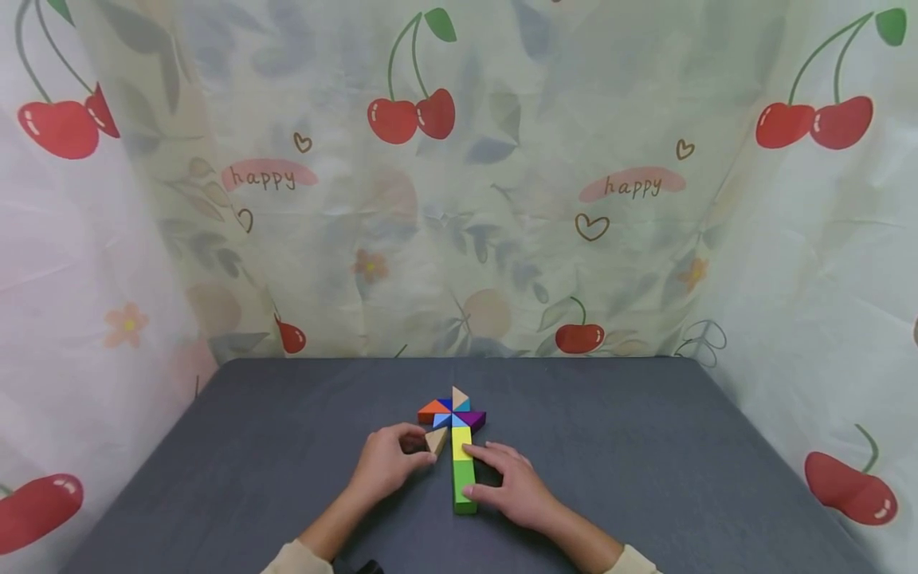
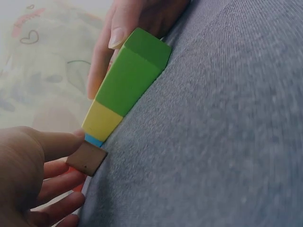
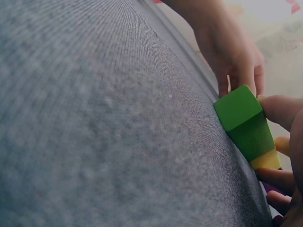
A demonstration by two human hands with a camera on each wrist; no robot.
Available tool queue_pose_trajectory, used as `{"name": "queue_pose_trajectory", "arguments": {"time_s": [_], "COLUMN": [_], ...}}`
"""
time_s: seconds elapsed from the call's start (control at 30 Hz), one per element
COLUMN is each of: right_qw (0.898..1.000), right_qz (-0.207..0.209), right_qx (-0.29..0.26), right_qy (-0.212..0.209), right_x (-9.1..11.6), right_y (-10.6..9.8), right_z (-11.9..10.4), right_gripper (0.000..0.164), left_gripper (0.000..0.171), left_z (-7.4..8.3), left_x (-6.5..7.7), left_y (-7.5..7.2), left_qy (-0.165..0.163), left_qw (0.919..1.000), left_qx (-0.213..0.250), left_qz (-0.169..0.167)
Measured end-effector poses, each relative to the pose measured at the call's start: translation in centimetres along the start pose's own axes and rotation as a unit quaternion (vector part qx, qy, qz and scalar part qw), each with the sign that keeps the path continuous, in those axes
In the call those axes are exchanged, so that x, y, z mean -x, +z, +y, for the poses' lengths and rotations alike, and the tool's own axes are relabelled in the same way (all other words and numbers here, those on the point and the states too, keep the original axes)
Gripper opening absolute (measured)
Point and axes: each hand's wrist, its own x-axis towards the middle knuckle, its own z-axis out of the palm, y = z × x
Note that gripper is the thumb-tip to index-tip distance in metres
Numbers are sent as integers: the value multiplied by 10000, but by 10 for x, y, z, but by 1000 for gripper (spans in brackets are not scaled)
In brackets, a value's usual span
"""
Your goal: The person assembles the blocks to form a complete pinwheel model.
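Observation:
A pinwheel of small triangular blocks lies on the table, among them an orange block (image 1: 429, 413), a purple block (image 1: 472, 419) and a natural-wood one (image 1: 459, 397). Below it run a yellow block (image 1: 461, 443) and a green block (image 1: 464, 485) in a straight column. My left hand (image 1: 387, 461) pinches a natural-wood triangular block (image 1: 435, 439) between thumb and fingers, just left of the yellow block. On the column's right side, my right hand (image 1: 519, 488) rests with its index finger on the yellow block and its thumb on the green one.
A dark grey cloth covers the table (image 1: 272, 446). Curtains (image 1: 445, 303) printed with cherries hang behind it and along both sides. A small black object (image 1: 370, 567) shows at the bottom edge near the left sleeve.

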Motion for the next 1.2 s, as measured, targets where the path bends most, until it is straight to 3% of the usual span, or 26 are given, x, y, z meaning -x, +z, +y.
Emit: {"name": "queue_pose_trajectory", "arguments": {"time_s": [0.43,1.2], "right_qw": [10000,9996], "right_qz": [-10,-34], "right_qx": [-10,-158], "right_qy": [87,228], "right_x": [-1,-3], "right_y": [0,0], "right_z": [1,-5], "right_gripper": [61,59], "left_gripper": [42,36], "left_z": [10,11], "left_x": [2,1], "left_y": [13,19], "left_qy": [-172,-119], "left_qw": [9981,9976], "left_qx": [-162,-27], "left_qz": [561,675]}}
